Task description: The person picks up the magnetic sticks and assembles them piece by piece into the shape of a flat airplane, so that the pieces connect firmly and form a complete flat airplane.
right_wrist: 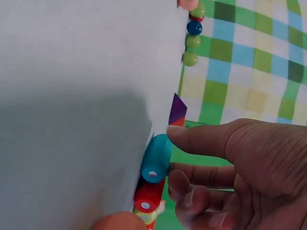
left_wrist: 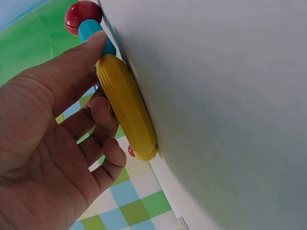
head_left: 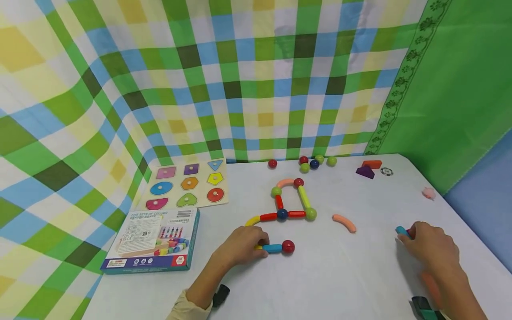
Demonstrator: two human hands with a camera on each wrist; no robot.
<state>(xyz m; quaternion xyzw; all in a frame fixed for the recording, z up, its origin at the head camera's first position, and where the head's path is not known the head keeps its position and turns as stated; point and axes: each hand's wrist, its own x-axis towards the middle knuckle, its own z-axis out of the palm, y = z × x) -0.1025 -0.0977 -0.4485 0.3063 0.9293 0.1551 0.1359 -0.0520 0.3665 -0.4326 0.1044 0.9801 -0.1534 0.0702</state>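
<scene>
My left hand (head_left: 242,245) pinches a short blue rod (left_wrist: 85,29) between thumb and fingers, low over the white table. A red ball (head_left: 288,247) is at the rod's far end, and a curved yellow rod (left_wrist: 125,103) joins its near end. At the table's right side, my right hand (head_left: 434,246) has its thumb tip and bent fingers right at another blue rod (right_wrist: 157,158). A red rod (right_wrist: 148,195) lies beside that one, with a yellow-green piece (right_wrist: 146,215) past it. Behind the left hand lies a closed loop of rods and balls, including a dark blue ball (head_left: 282,214).
A curved peach rod (head_left: 344,223) lies mid-table. Loose balls (head_left: 314,164) line the back edge. A shape puzzle board (head_left: 204,195) and a boxed toy (head_left: 152,240) are at left. Purple (head_left: 365,172) and orange (head_left: 372,164) blocks and a pink figure (head_left: 429,193) are at right.
</scene>
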